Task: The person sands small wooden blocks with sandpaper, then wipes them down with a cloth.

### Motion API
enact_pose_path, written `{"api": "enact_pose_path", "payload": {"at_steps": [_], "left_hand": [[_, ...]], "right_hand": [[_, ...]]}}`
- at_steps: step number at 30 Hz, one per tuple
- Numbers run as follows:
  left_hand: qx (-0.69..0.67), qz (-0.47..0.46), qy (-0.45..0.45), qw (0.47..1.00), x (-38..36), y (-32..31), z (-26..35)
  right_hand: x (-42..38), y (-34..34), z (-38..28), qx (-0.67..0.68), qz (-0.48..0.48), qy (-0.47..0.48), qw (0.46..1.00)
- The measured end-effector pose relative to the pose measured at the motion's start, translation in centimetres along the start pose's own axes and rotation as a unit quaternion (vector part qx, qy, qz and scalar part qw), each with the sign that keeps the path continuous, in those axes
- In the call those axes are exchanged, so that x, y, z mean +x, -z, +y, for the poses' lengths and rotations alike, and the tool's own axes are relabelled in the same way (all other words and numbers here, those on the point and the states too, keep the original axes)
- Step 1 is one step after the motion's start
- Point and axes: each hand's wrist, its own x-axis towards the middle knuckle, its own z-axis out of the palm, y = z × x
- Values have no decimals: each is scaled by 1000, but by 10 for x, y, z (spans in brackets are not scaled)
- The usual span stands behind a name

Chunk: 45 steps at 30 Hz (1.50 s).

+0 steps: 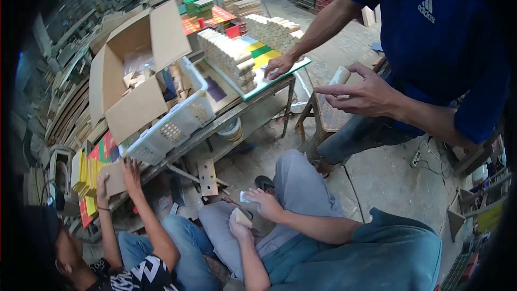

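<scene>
My left hand point(240, 228) is closed around a small pale wooden block point(243, 217) above my lap. Just to the right of it is my right hand point(265, 205), over my grey-trousered legs, with a small whitish piece point(245, 197) pinched at its fingertips. A short gap separates the two hands, and the piece does not touch the block. What the whitish piece is made of is too small to tell.
A co-worker at left holds a brown board point(114, 179). Another, in blue, stands at right with a pale wooden piece point(340, 75). The bench carries a cardboard box point(134, 113), a white basket point(161, 139) and stacked wood pieces point(229, 56). A holed board point(207, 177) stands below.
</scene>
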Motion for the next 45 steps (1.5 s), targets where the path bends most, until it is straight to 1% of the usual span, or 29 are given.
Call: {"api": "enact_pose_path", "payload": {"at_steps": [3, 4, 5, 6, 8, 9, 10, 12, 13, 14, 16, 17, 18, 20, 21, 22, 24, 28, 30, 31, 34, 36, 37, 38, 39, 40, 42, 44, 45], "left_hand": [[-67, 24, 26, 997, -6, -23, 9], [-101, -13, 41, 994, -8, -24, 9], [-131, -50, 52, 989, -10, -23, 10], [-137, -35, 52, 989, -15, -21, 12], [-137, -58, 72, 986, -20, -23, 20], [-149, -23, 68, 986, -21, -26, 22], [-150, -20, 64, 986, -14, -17, 17], [-144, -34, 30, 988, -9, -12, 7], [-212, -44, 54, 975, -17, -16, 15], [-212, -45, 54, 975, -18, -19, 13], [-104, -20, 29, 994, -19, -19, 10], [-119, -12, 12, 993, -13, -14, 4], [-114, -16, 9, 993, -14, -15, 12], [-107, -15, 13, 994, -23, -25, 25], [-156, -64, 15, 986, -21, -23, 26], [-149, -82, 22, 985, -21, -21, 26], [-222, 5, 88, 971, -20, -28, 31], [-177, 36, 121, 976, -17, -31, 31], [-156, -21, 105, 982, -11, -22, 24], [-183, -13, 106, 977, -17, -24, 31], [-203, -112, 143, 962, -18, -20, 39], [-226, -116, 141, 957, -15, -16, 34], [-201, -109, 124, 966, -24, -24, 41], [-176, -99, 106, 974, -29, -30, 45], [-196, -142, 80, 967, -28, -26, 39], [-195, -144, 83, 967, -25, -22, 33], [-131, -193, 33, 972, -23, -19, 26], [-127, -185, 42, 974, -26, -24, 32], [-124, -168, 30, 977, -28, -29, 34]], "right_hand": [[-11, -4, -18, 48, -37, 66, 996], [-17, -5, -21, 65, -59, 98, 991], [-17, -4, -21, 69, -116, -16, 991], [-15, -6, -13, 73, -130, -16, 989], [-6, -12, 12, 36, -78, -60, 995], [-5, -8, 1, 12, -36, -5, 999], [-7, -7, -14, 15, -39, -2, 999], [-19, -2, -36, 41, -109, 104, 988], [-21, -9, -32, 54, -101, 99, 989], [-16, -11, -25, 53, -101, 99, 989], [-3, -18, -10, 60, -37, -4, 998], [-2, -23, -5, 87, 1, -11, 996], [-4, -24, -10, 90, 7, -9, 996], [-14, -21, -21, -2, -25, 76, 997], [-10, -20, -21, 34, -23, 80, 996], [-9, -14, -21, 31, -19, 76, 996], [-8, -6, -23, 113, -46, 56, 991], [-10, -4, -26, 180, -82, 50, 979], [-8, 0, -26, 203, -93, 82, 971], [-8, 3, -27, 238, -113, 86, 961], [-7, 21, -29, 272, -160, 115, 942], [-7, 29, -31, 281, -143, 92, 945], [-6, 30, -30, 278, -137, 93, 946], [-5, 29, -30, 243, -73, 84, 964], [-5, 28, -30, 208, -9, 72, 975], [-6, 26, -30, 206, -7, 70, 976], [-5, 19, -25, 79, -66, 128, 986], [-1, 9, -15, 53, -74, 127, 988], [1, 9, -17, 24, -85, 99, 991]]}}
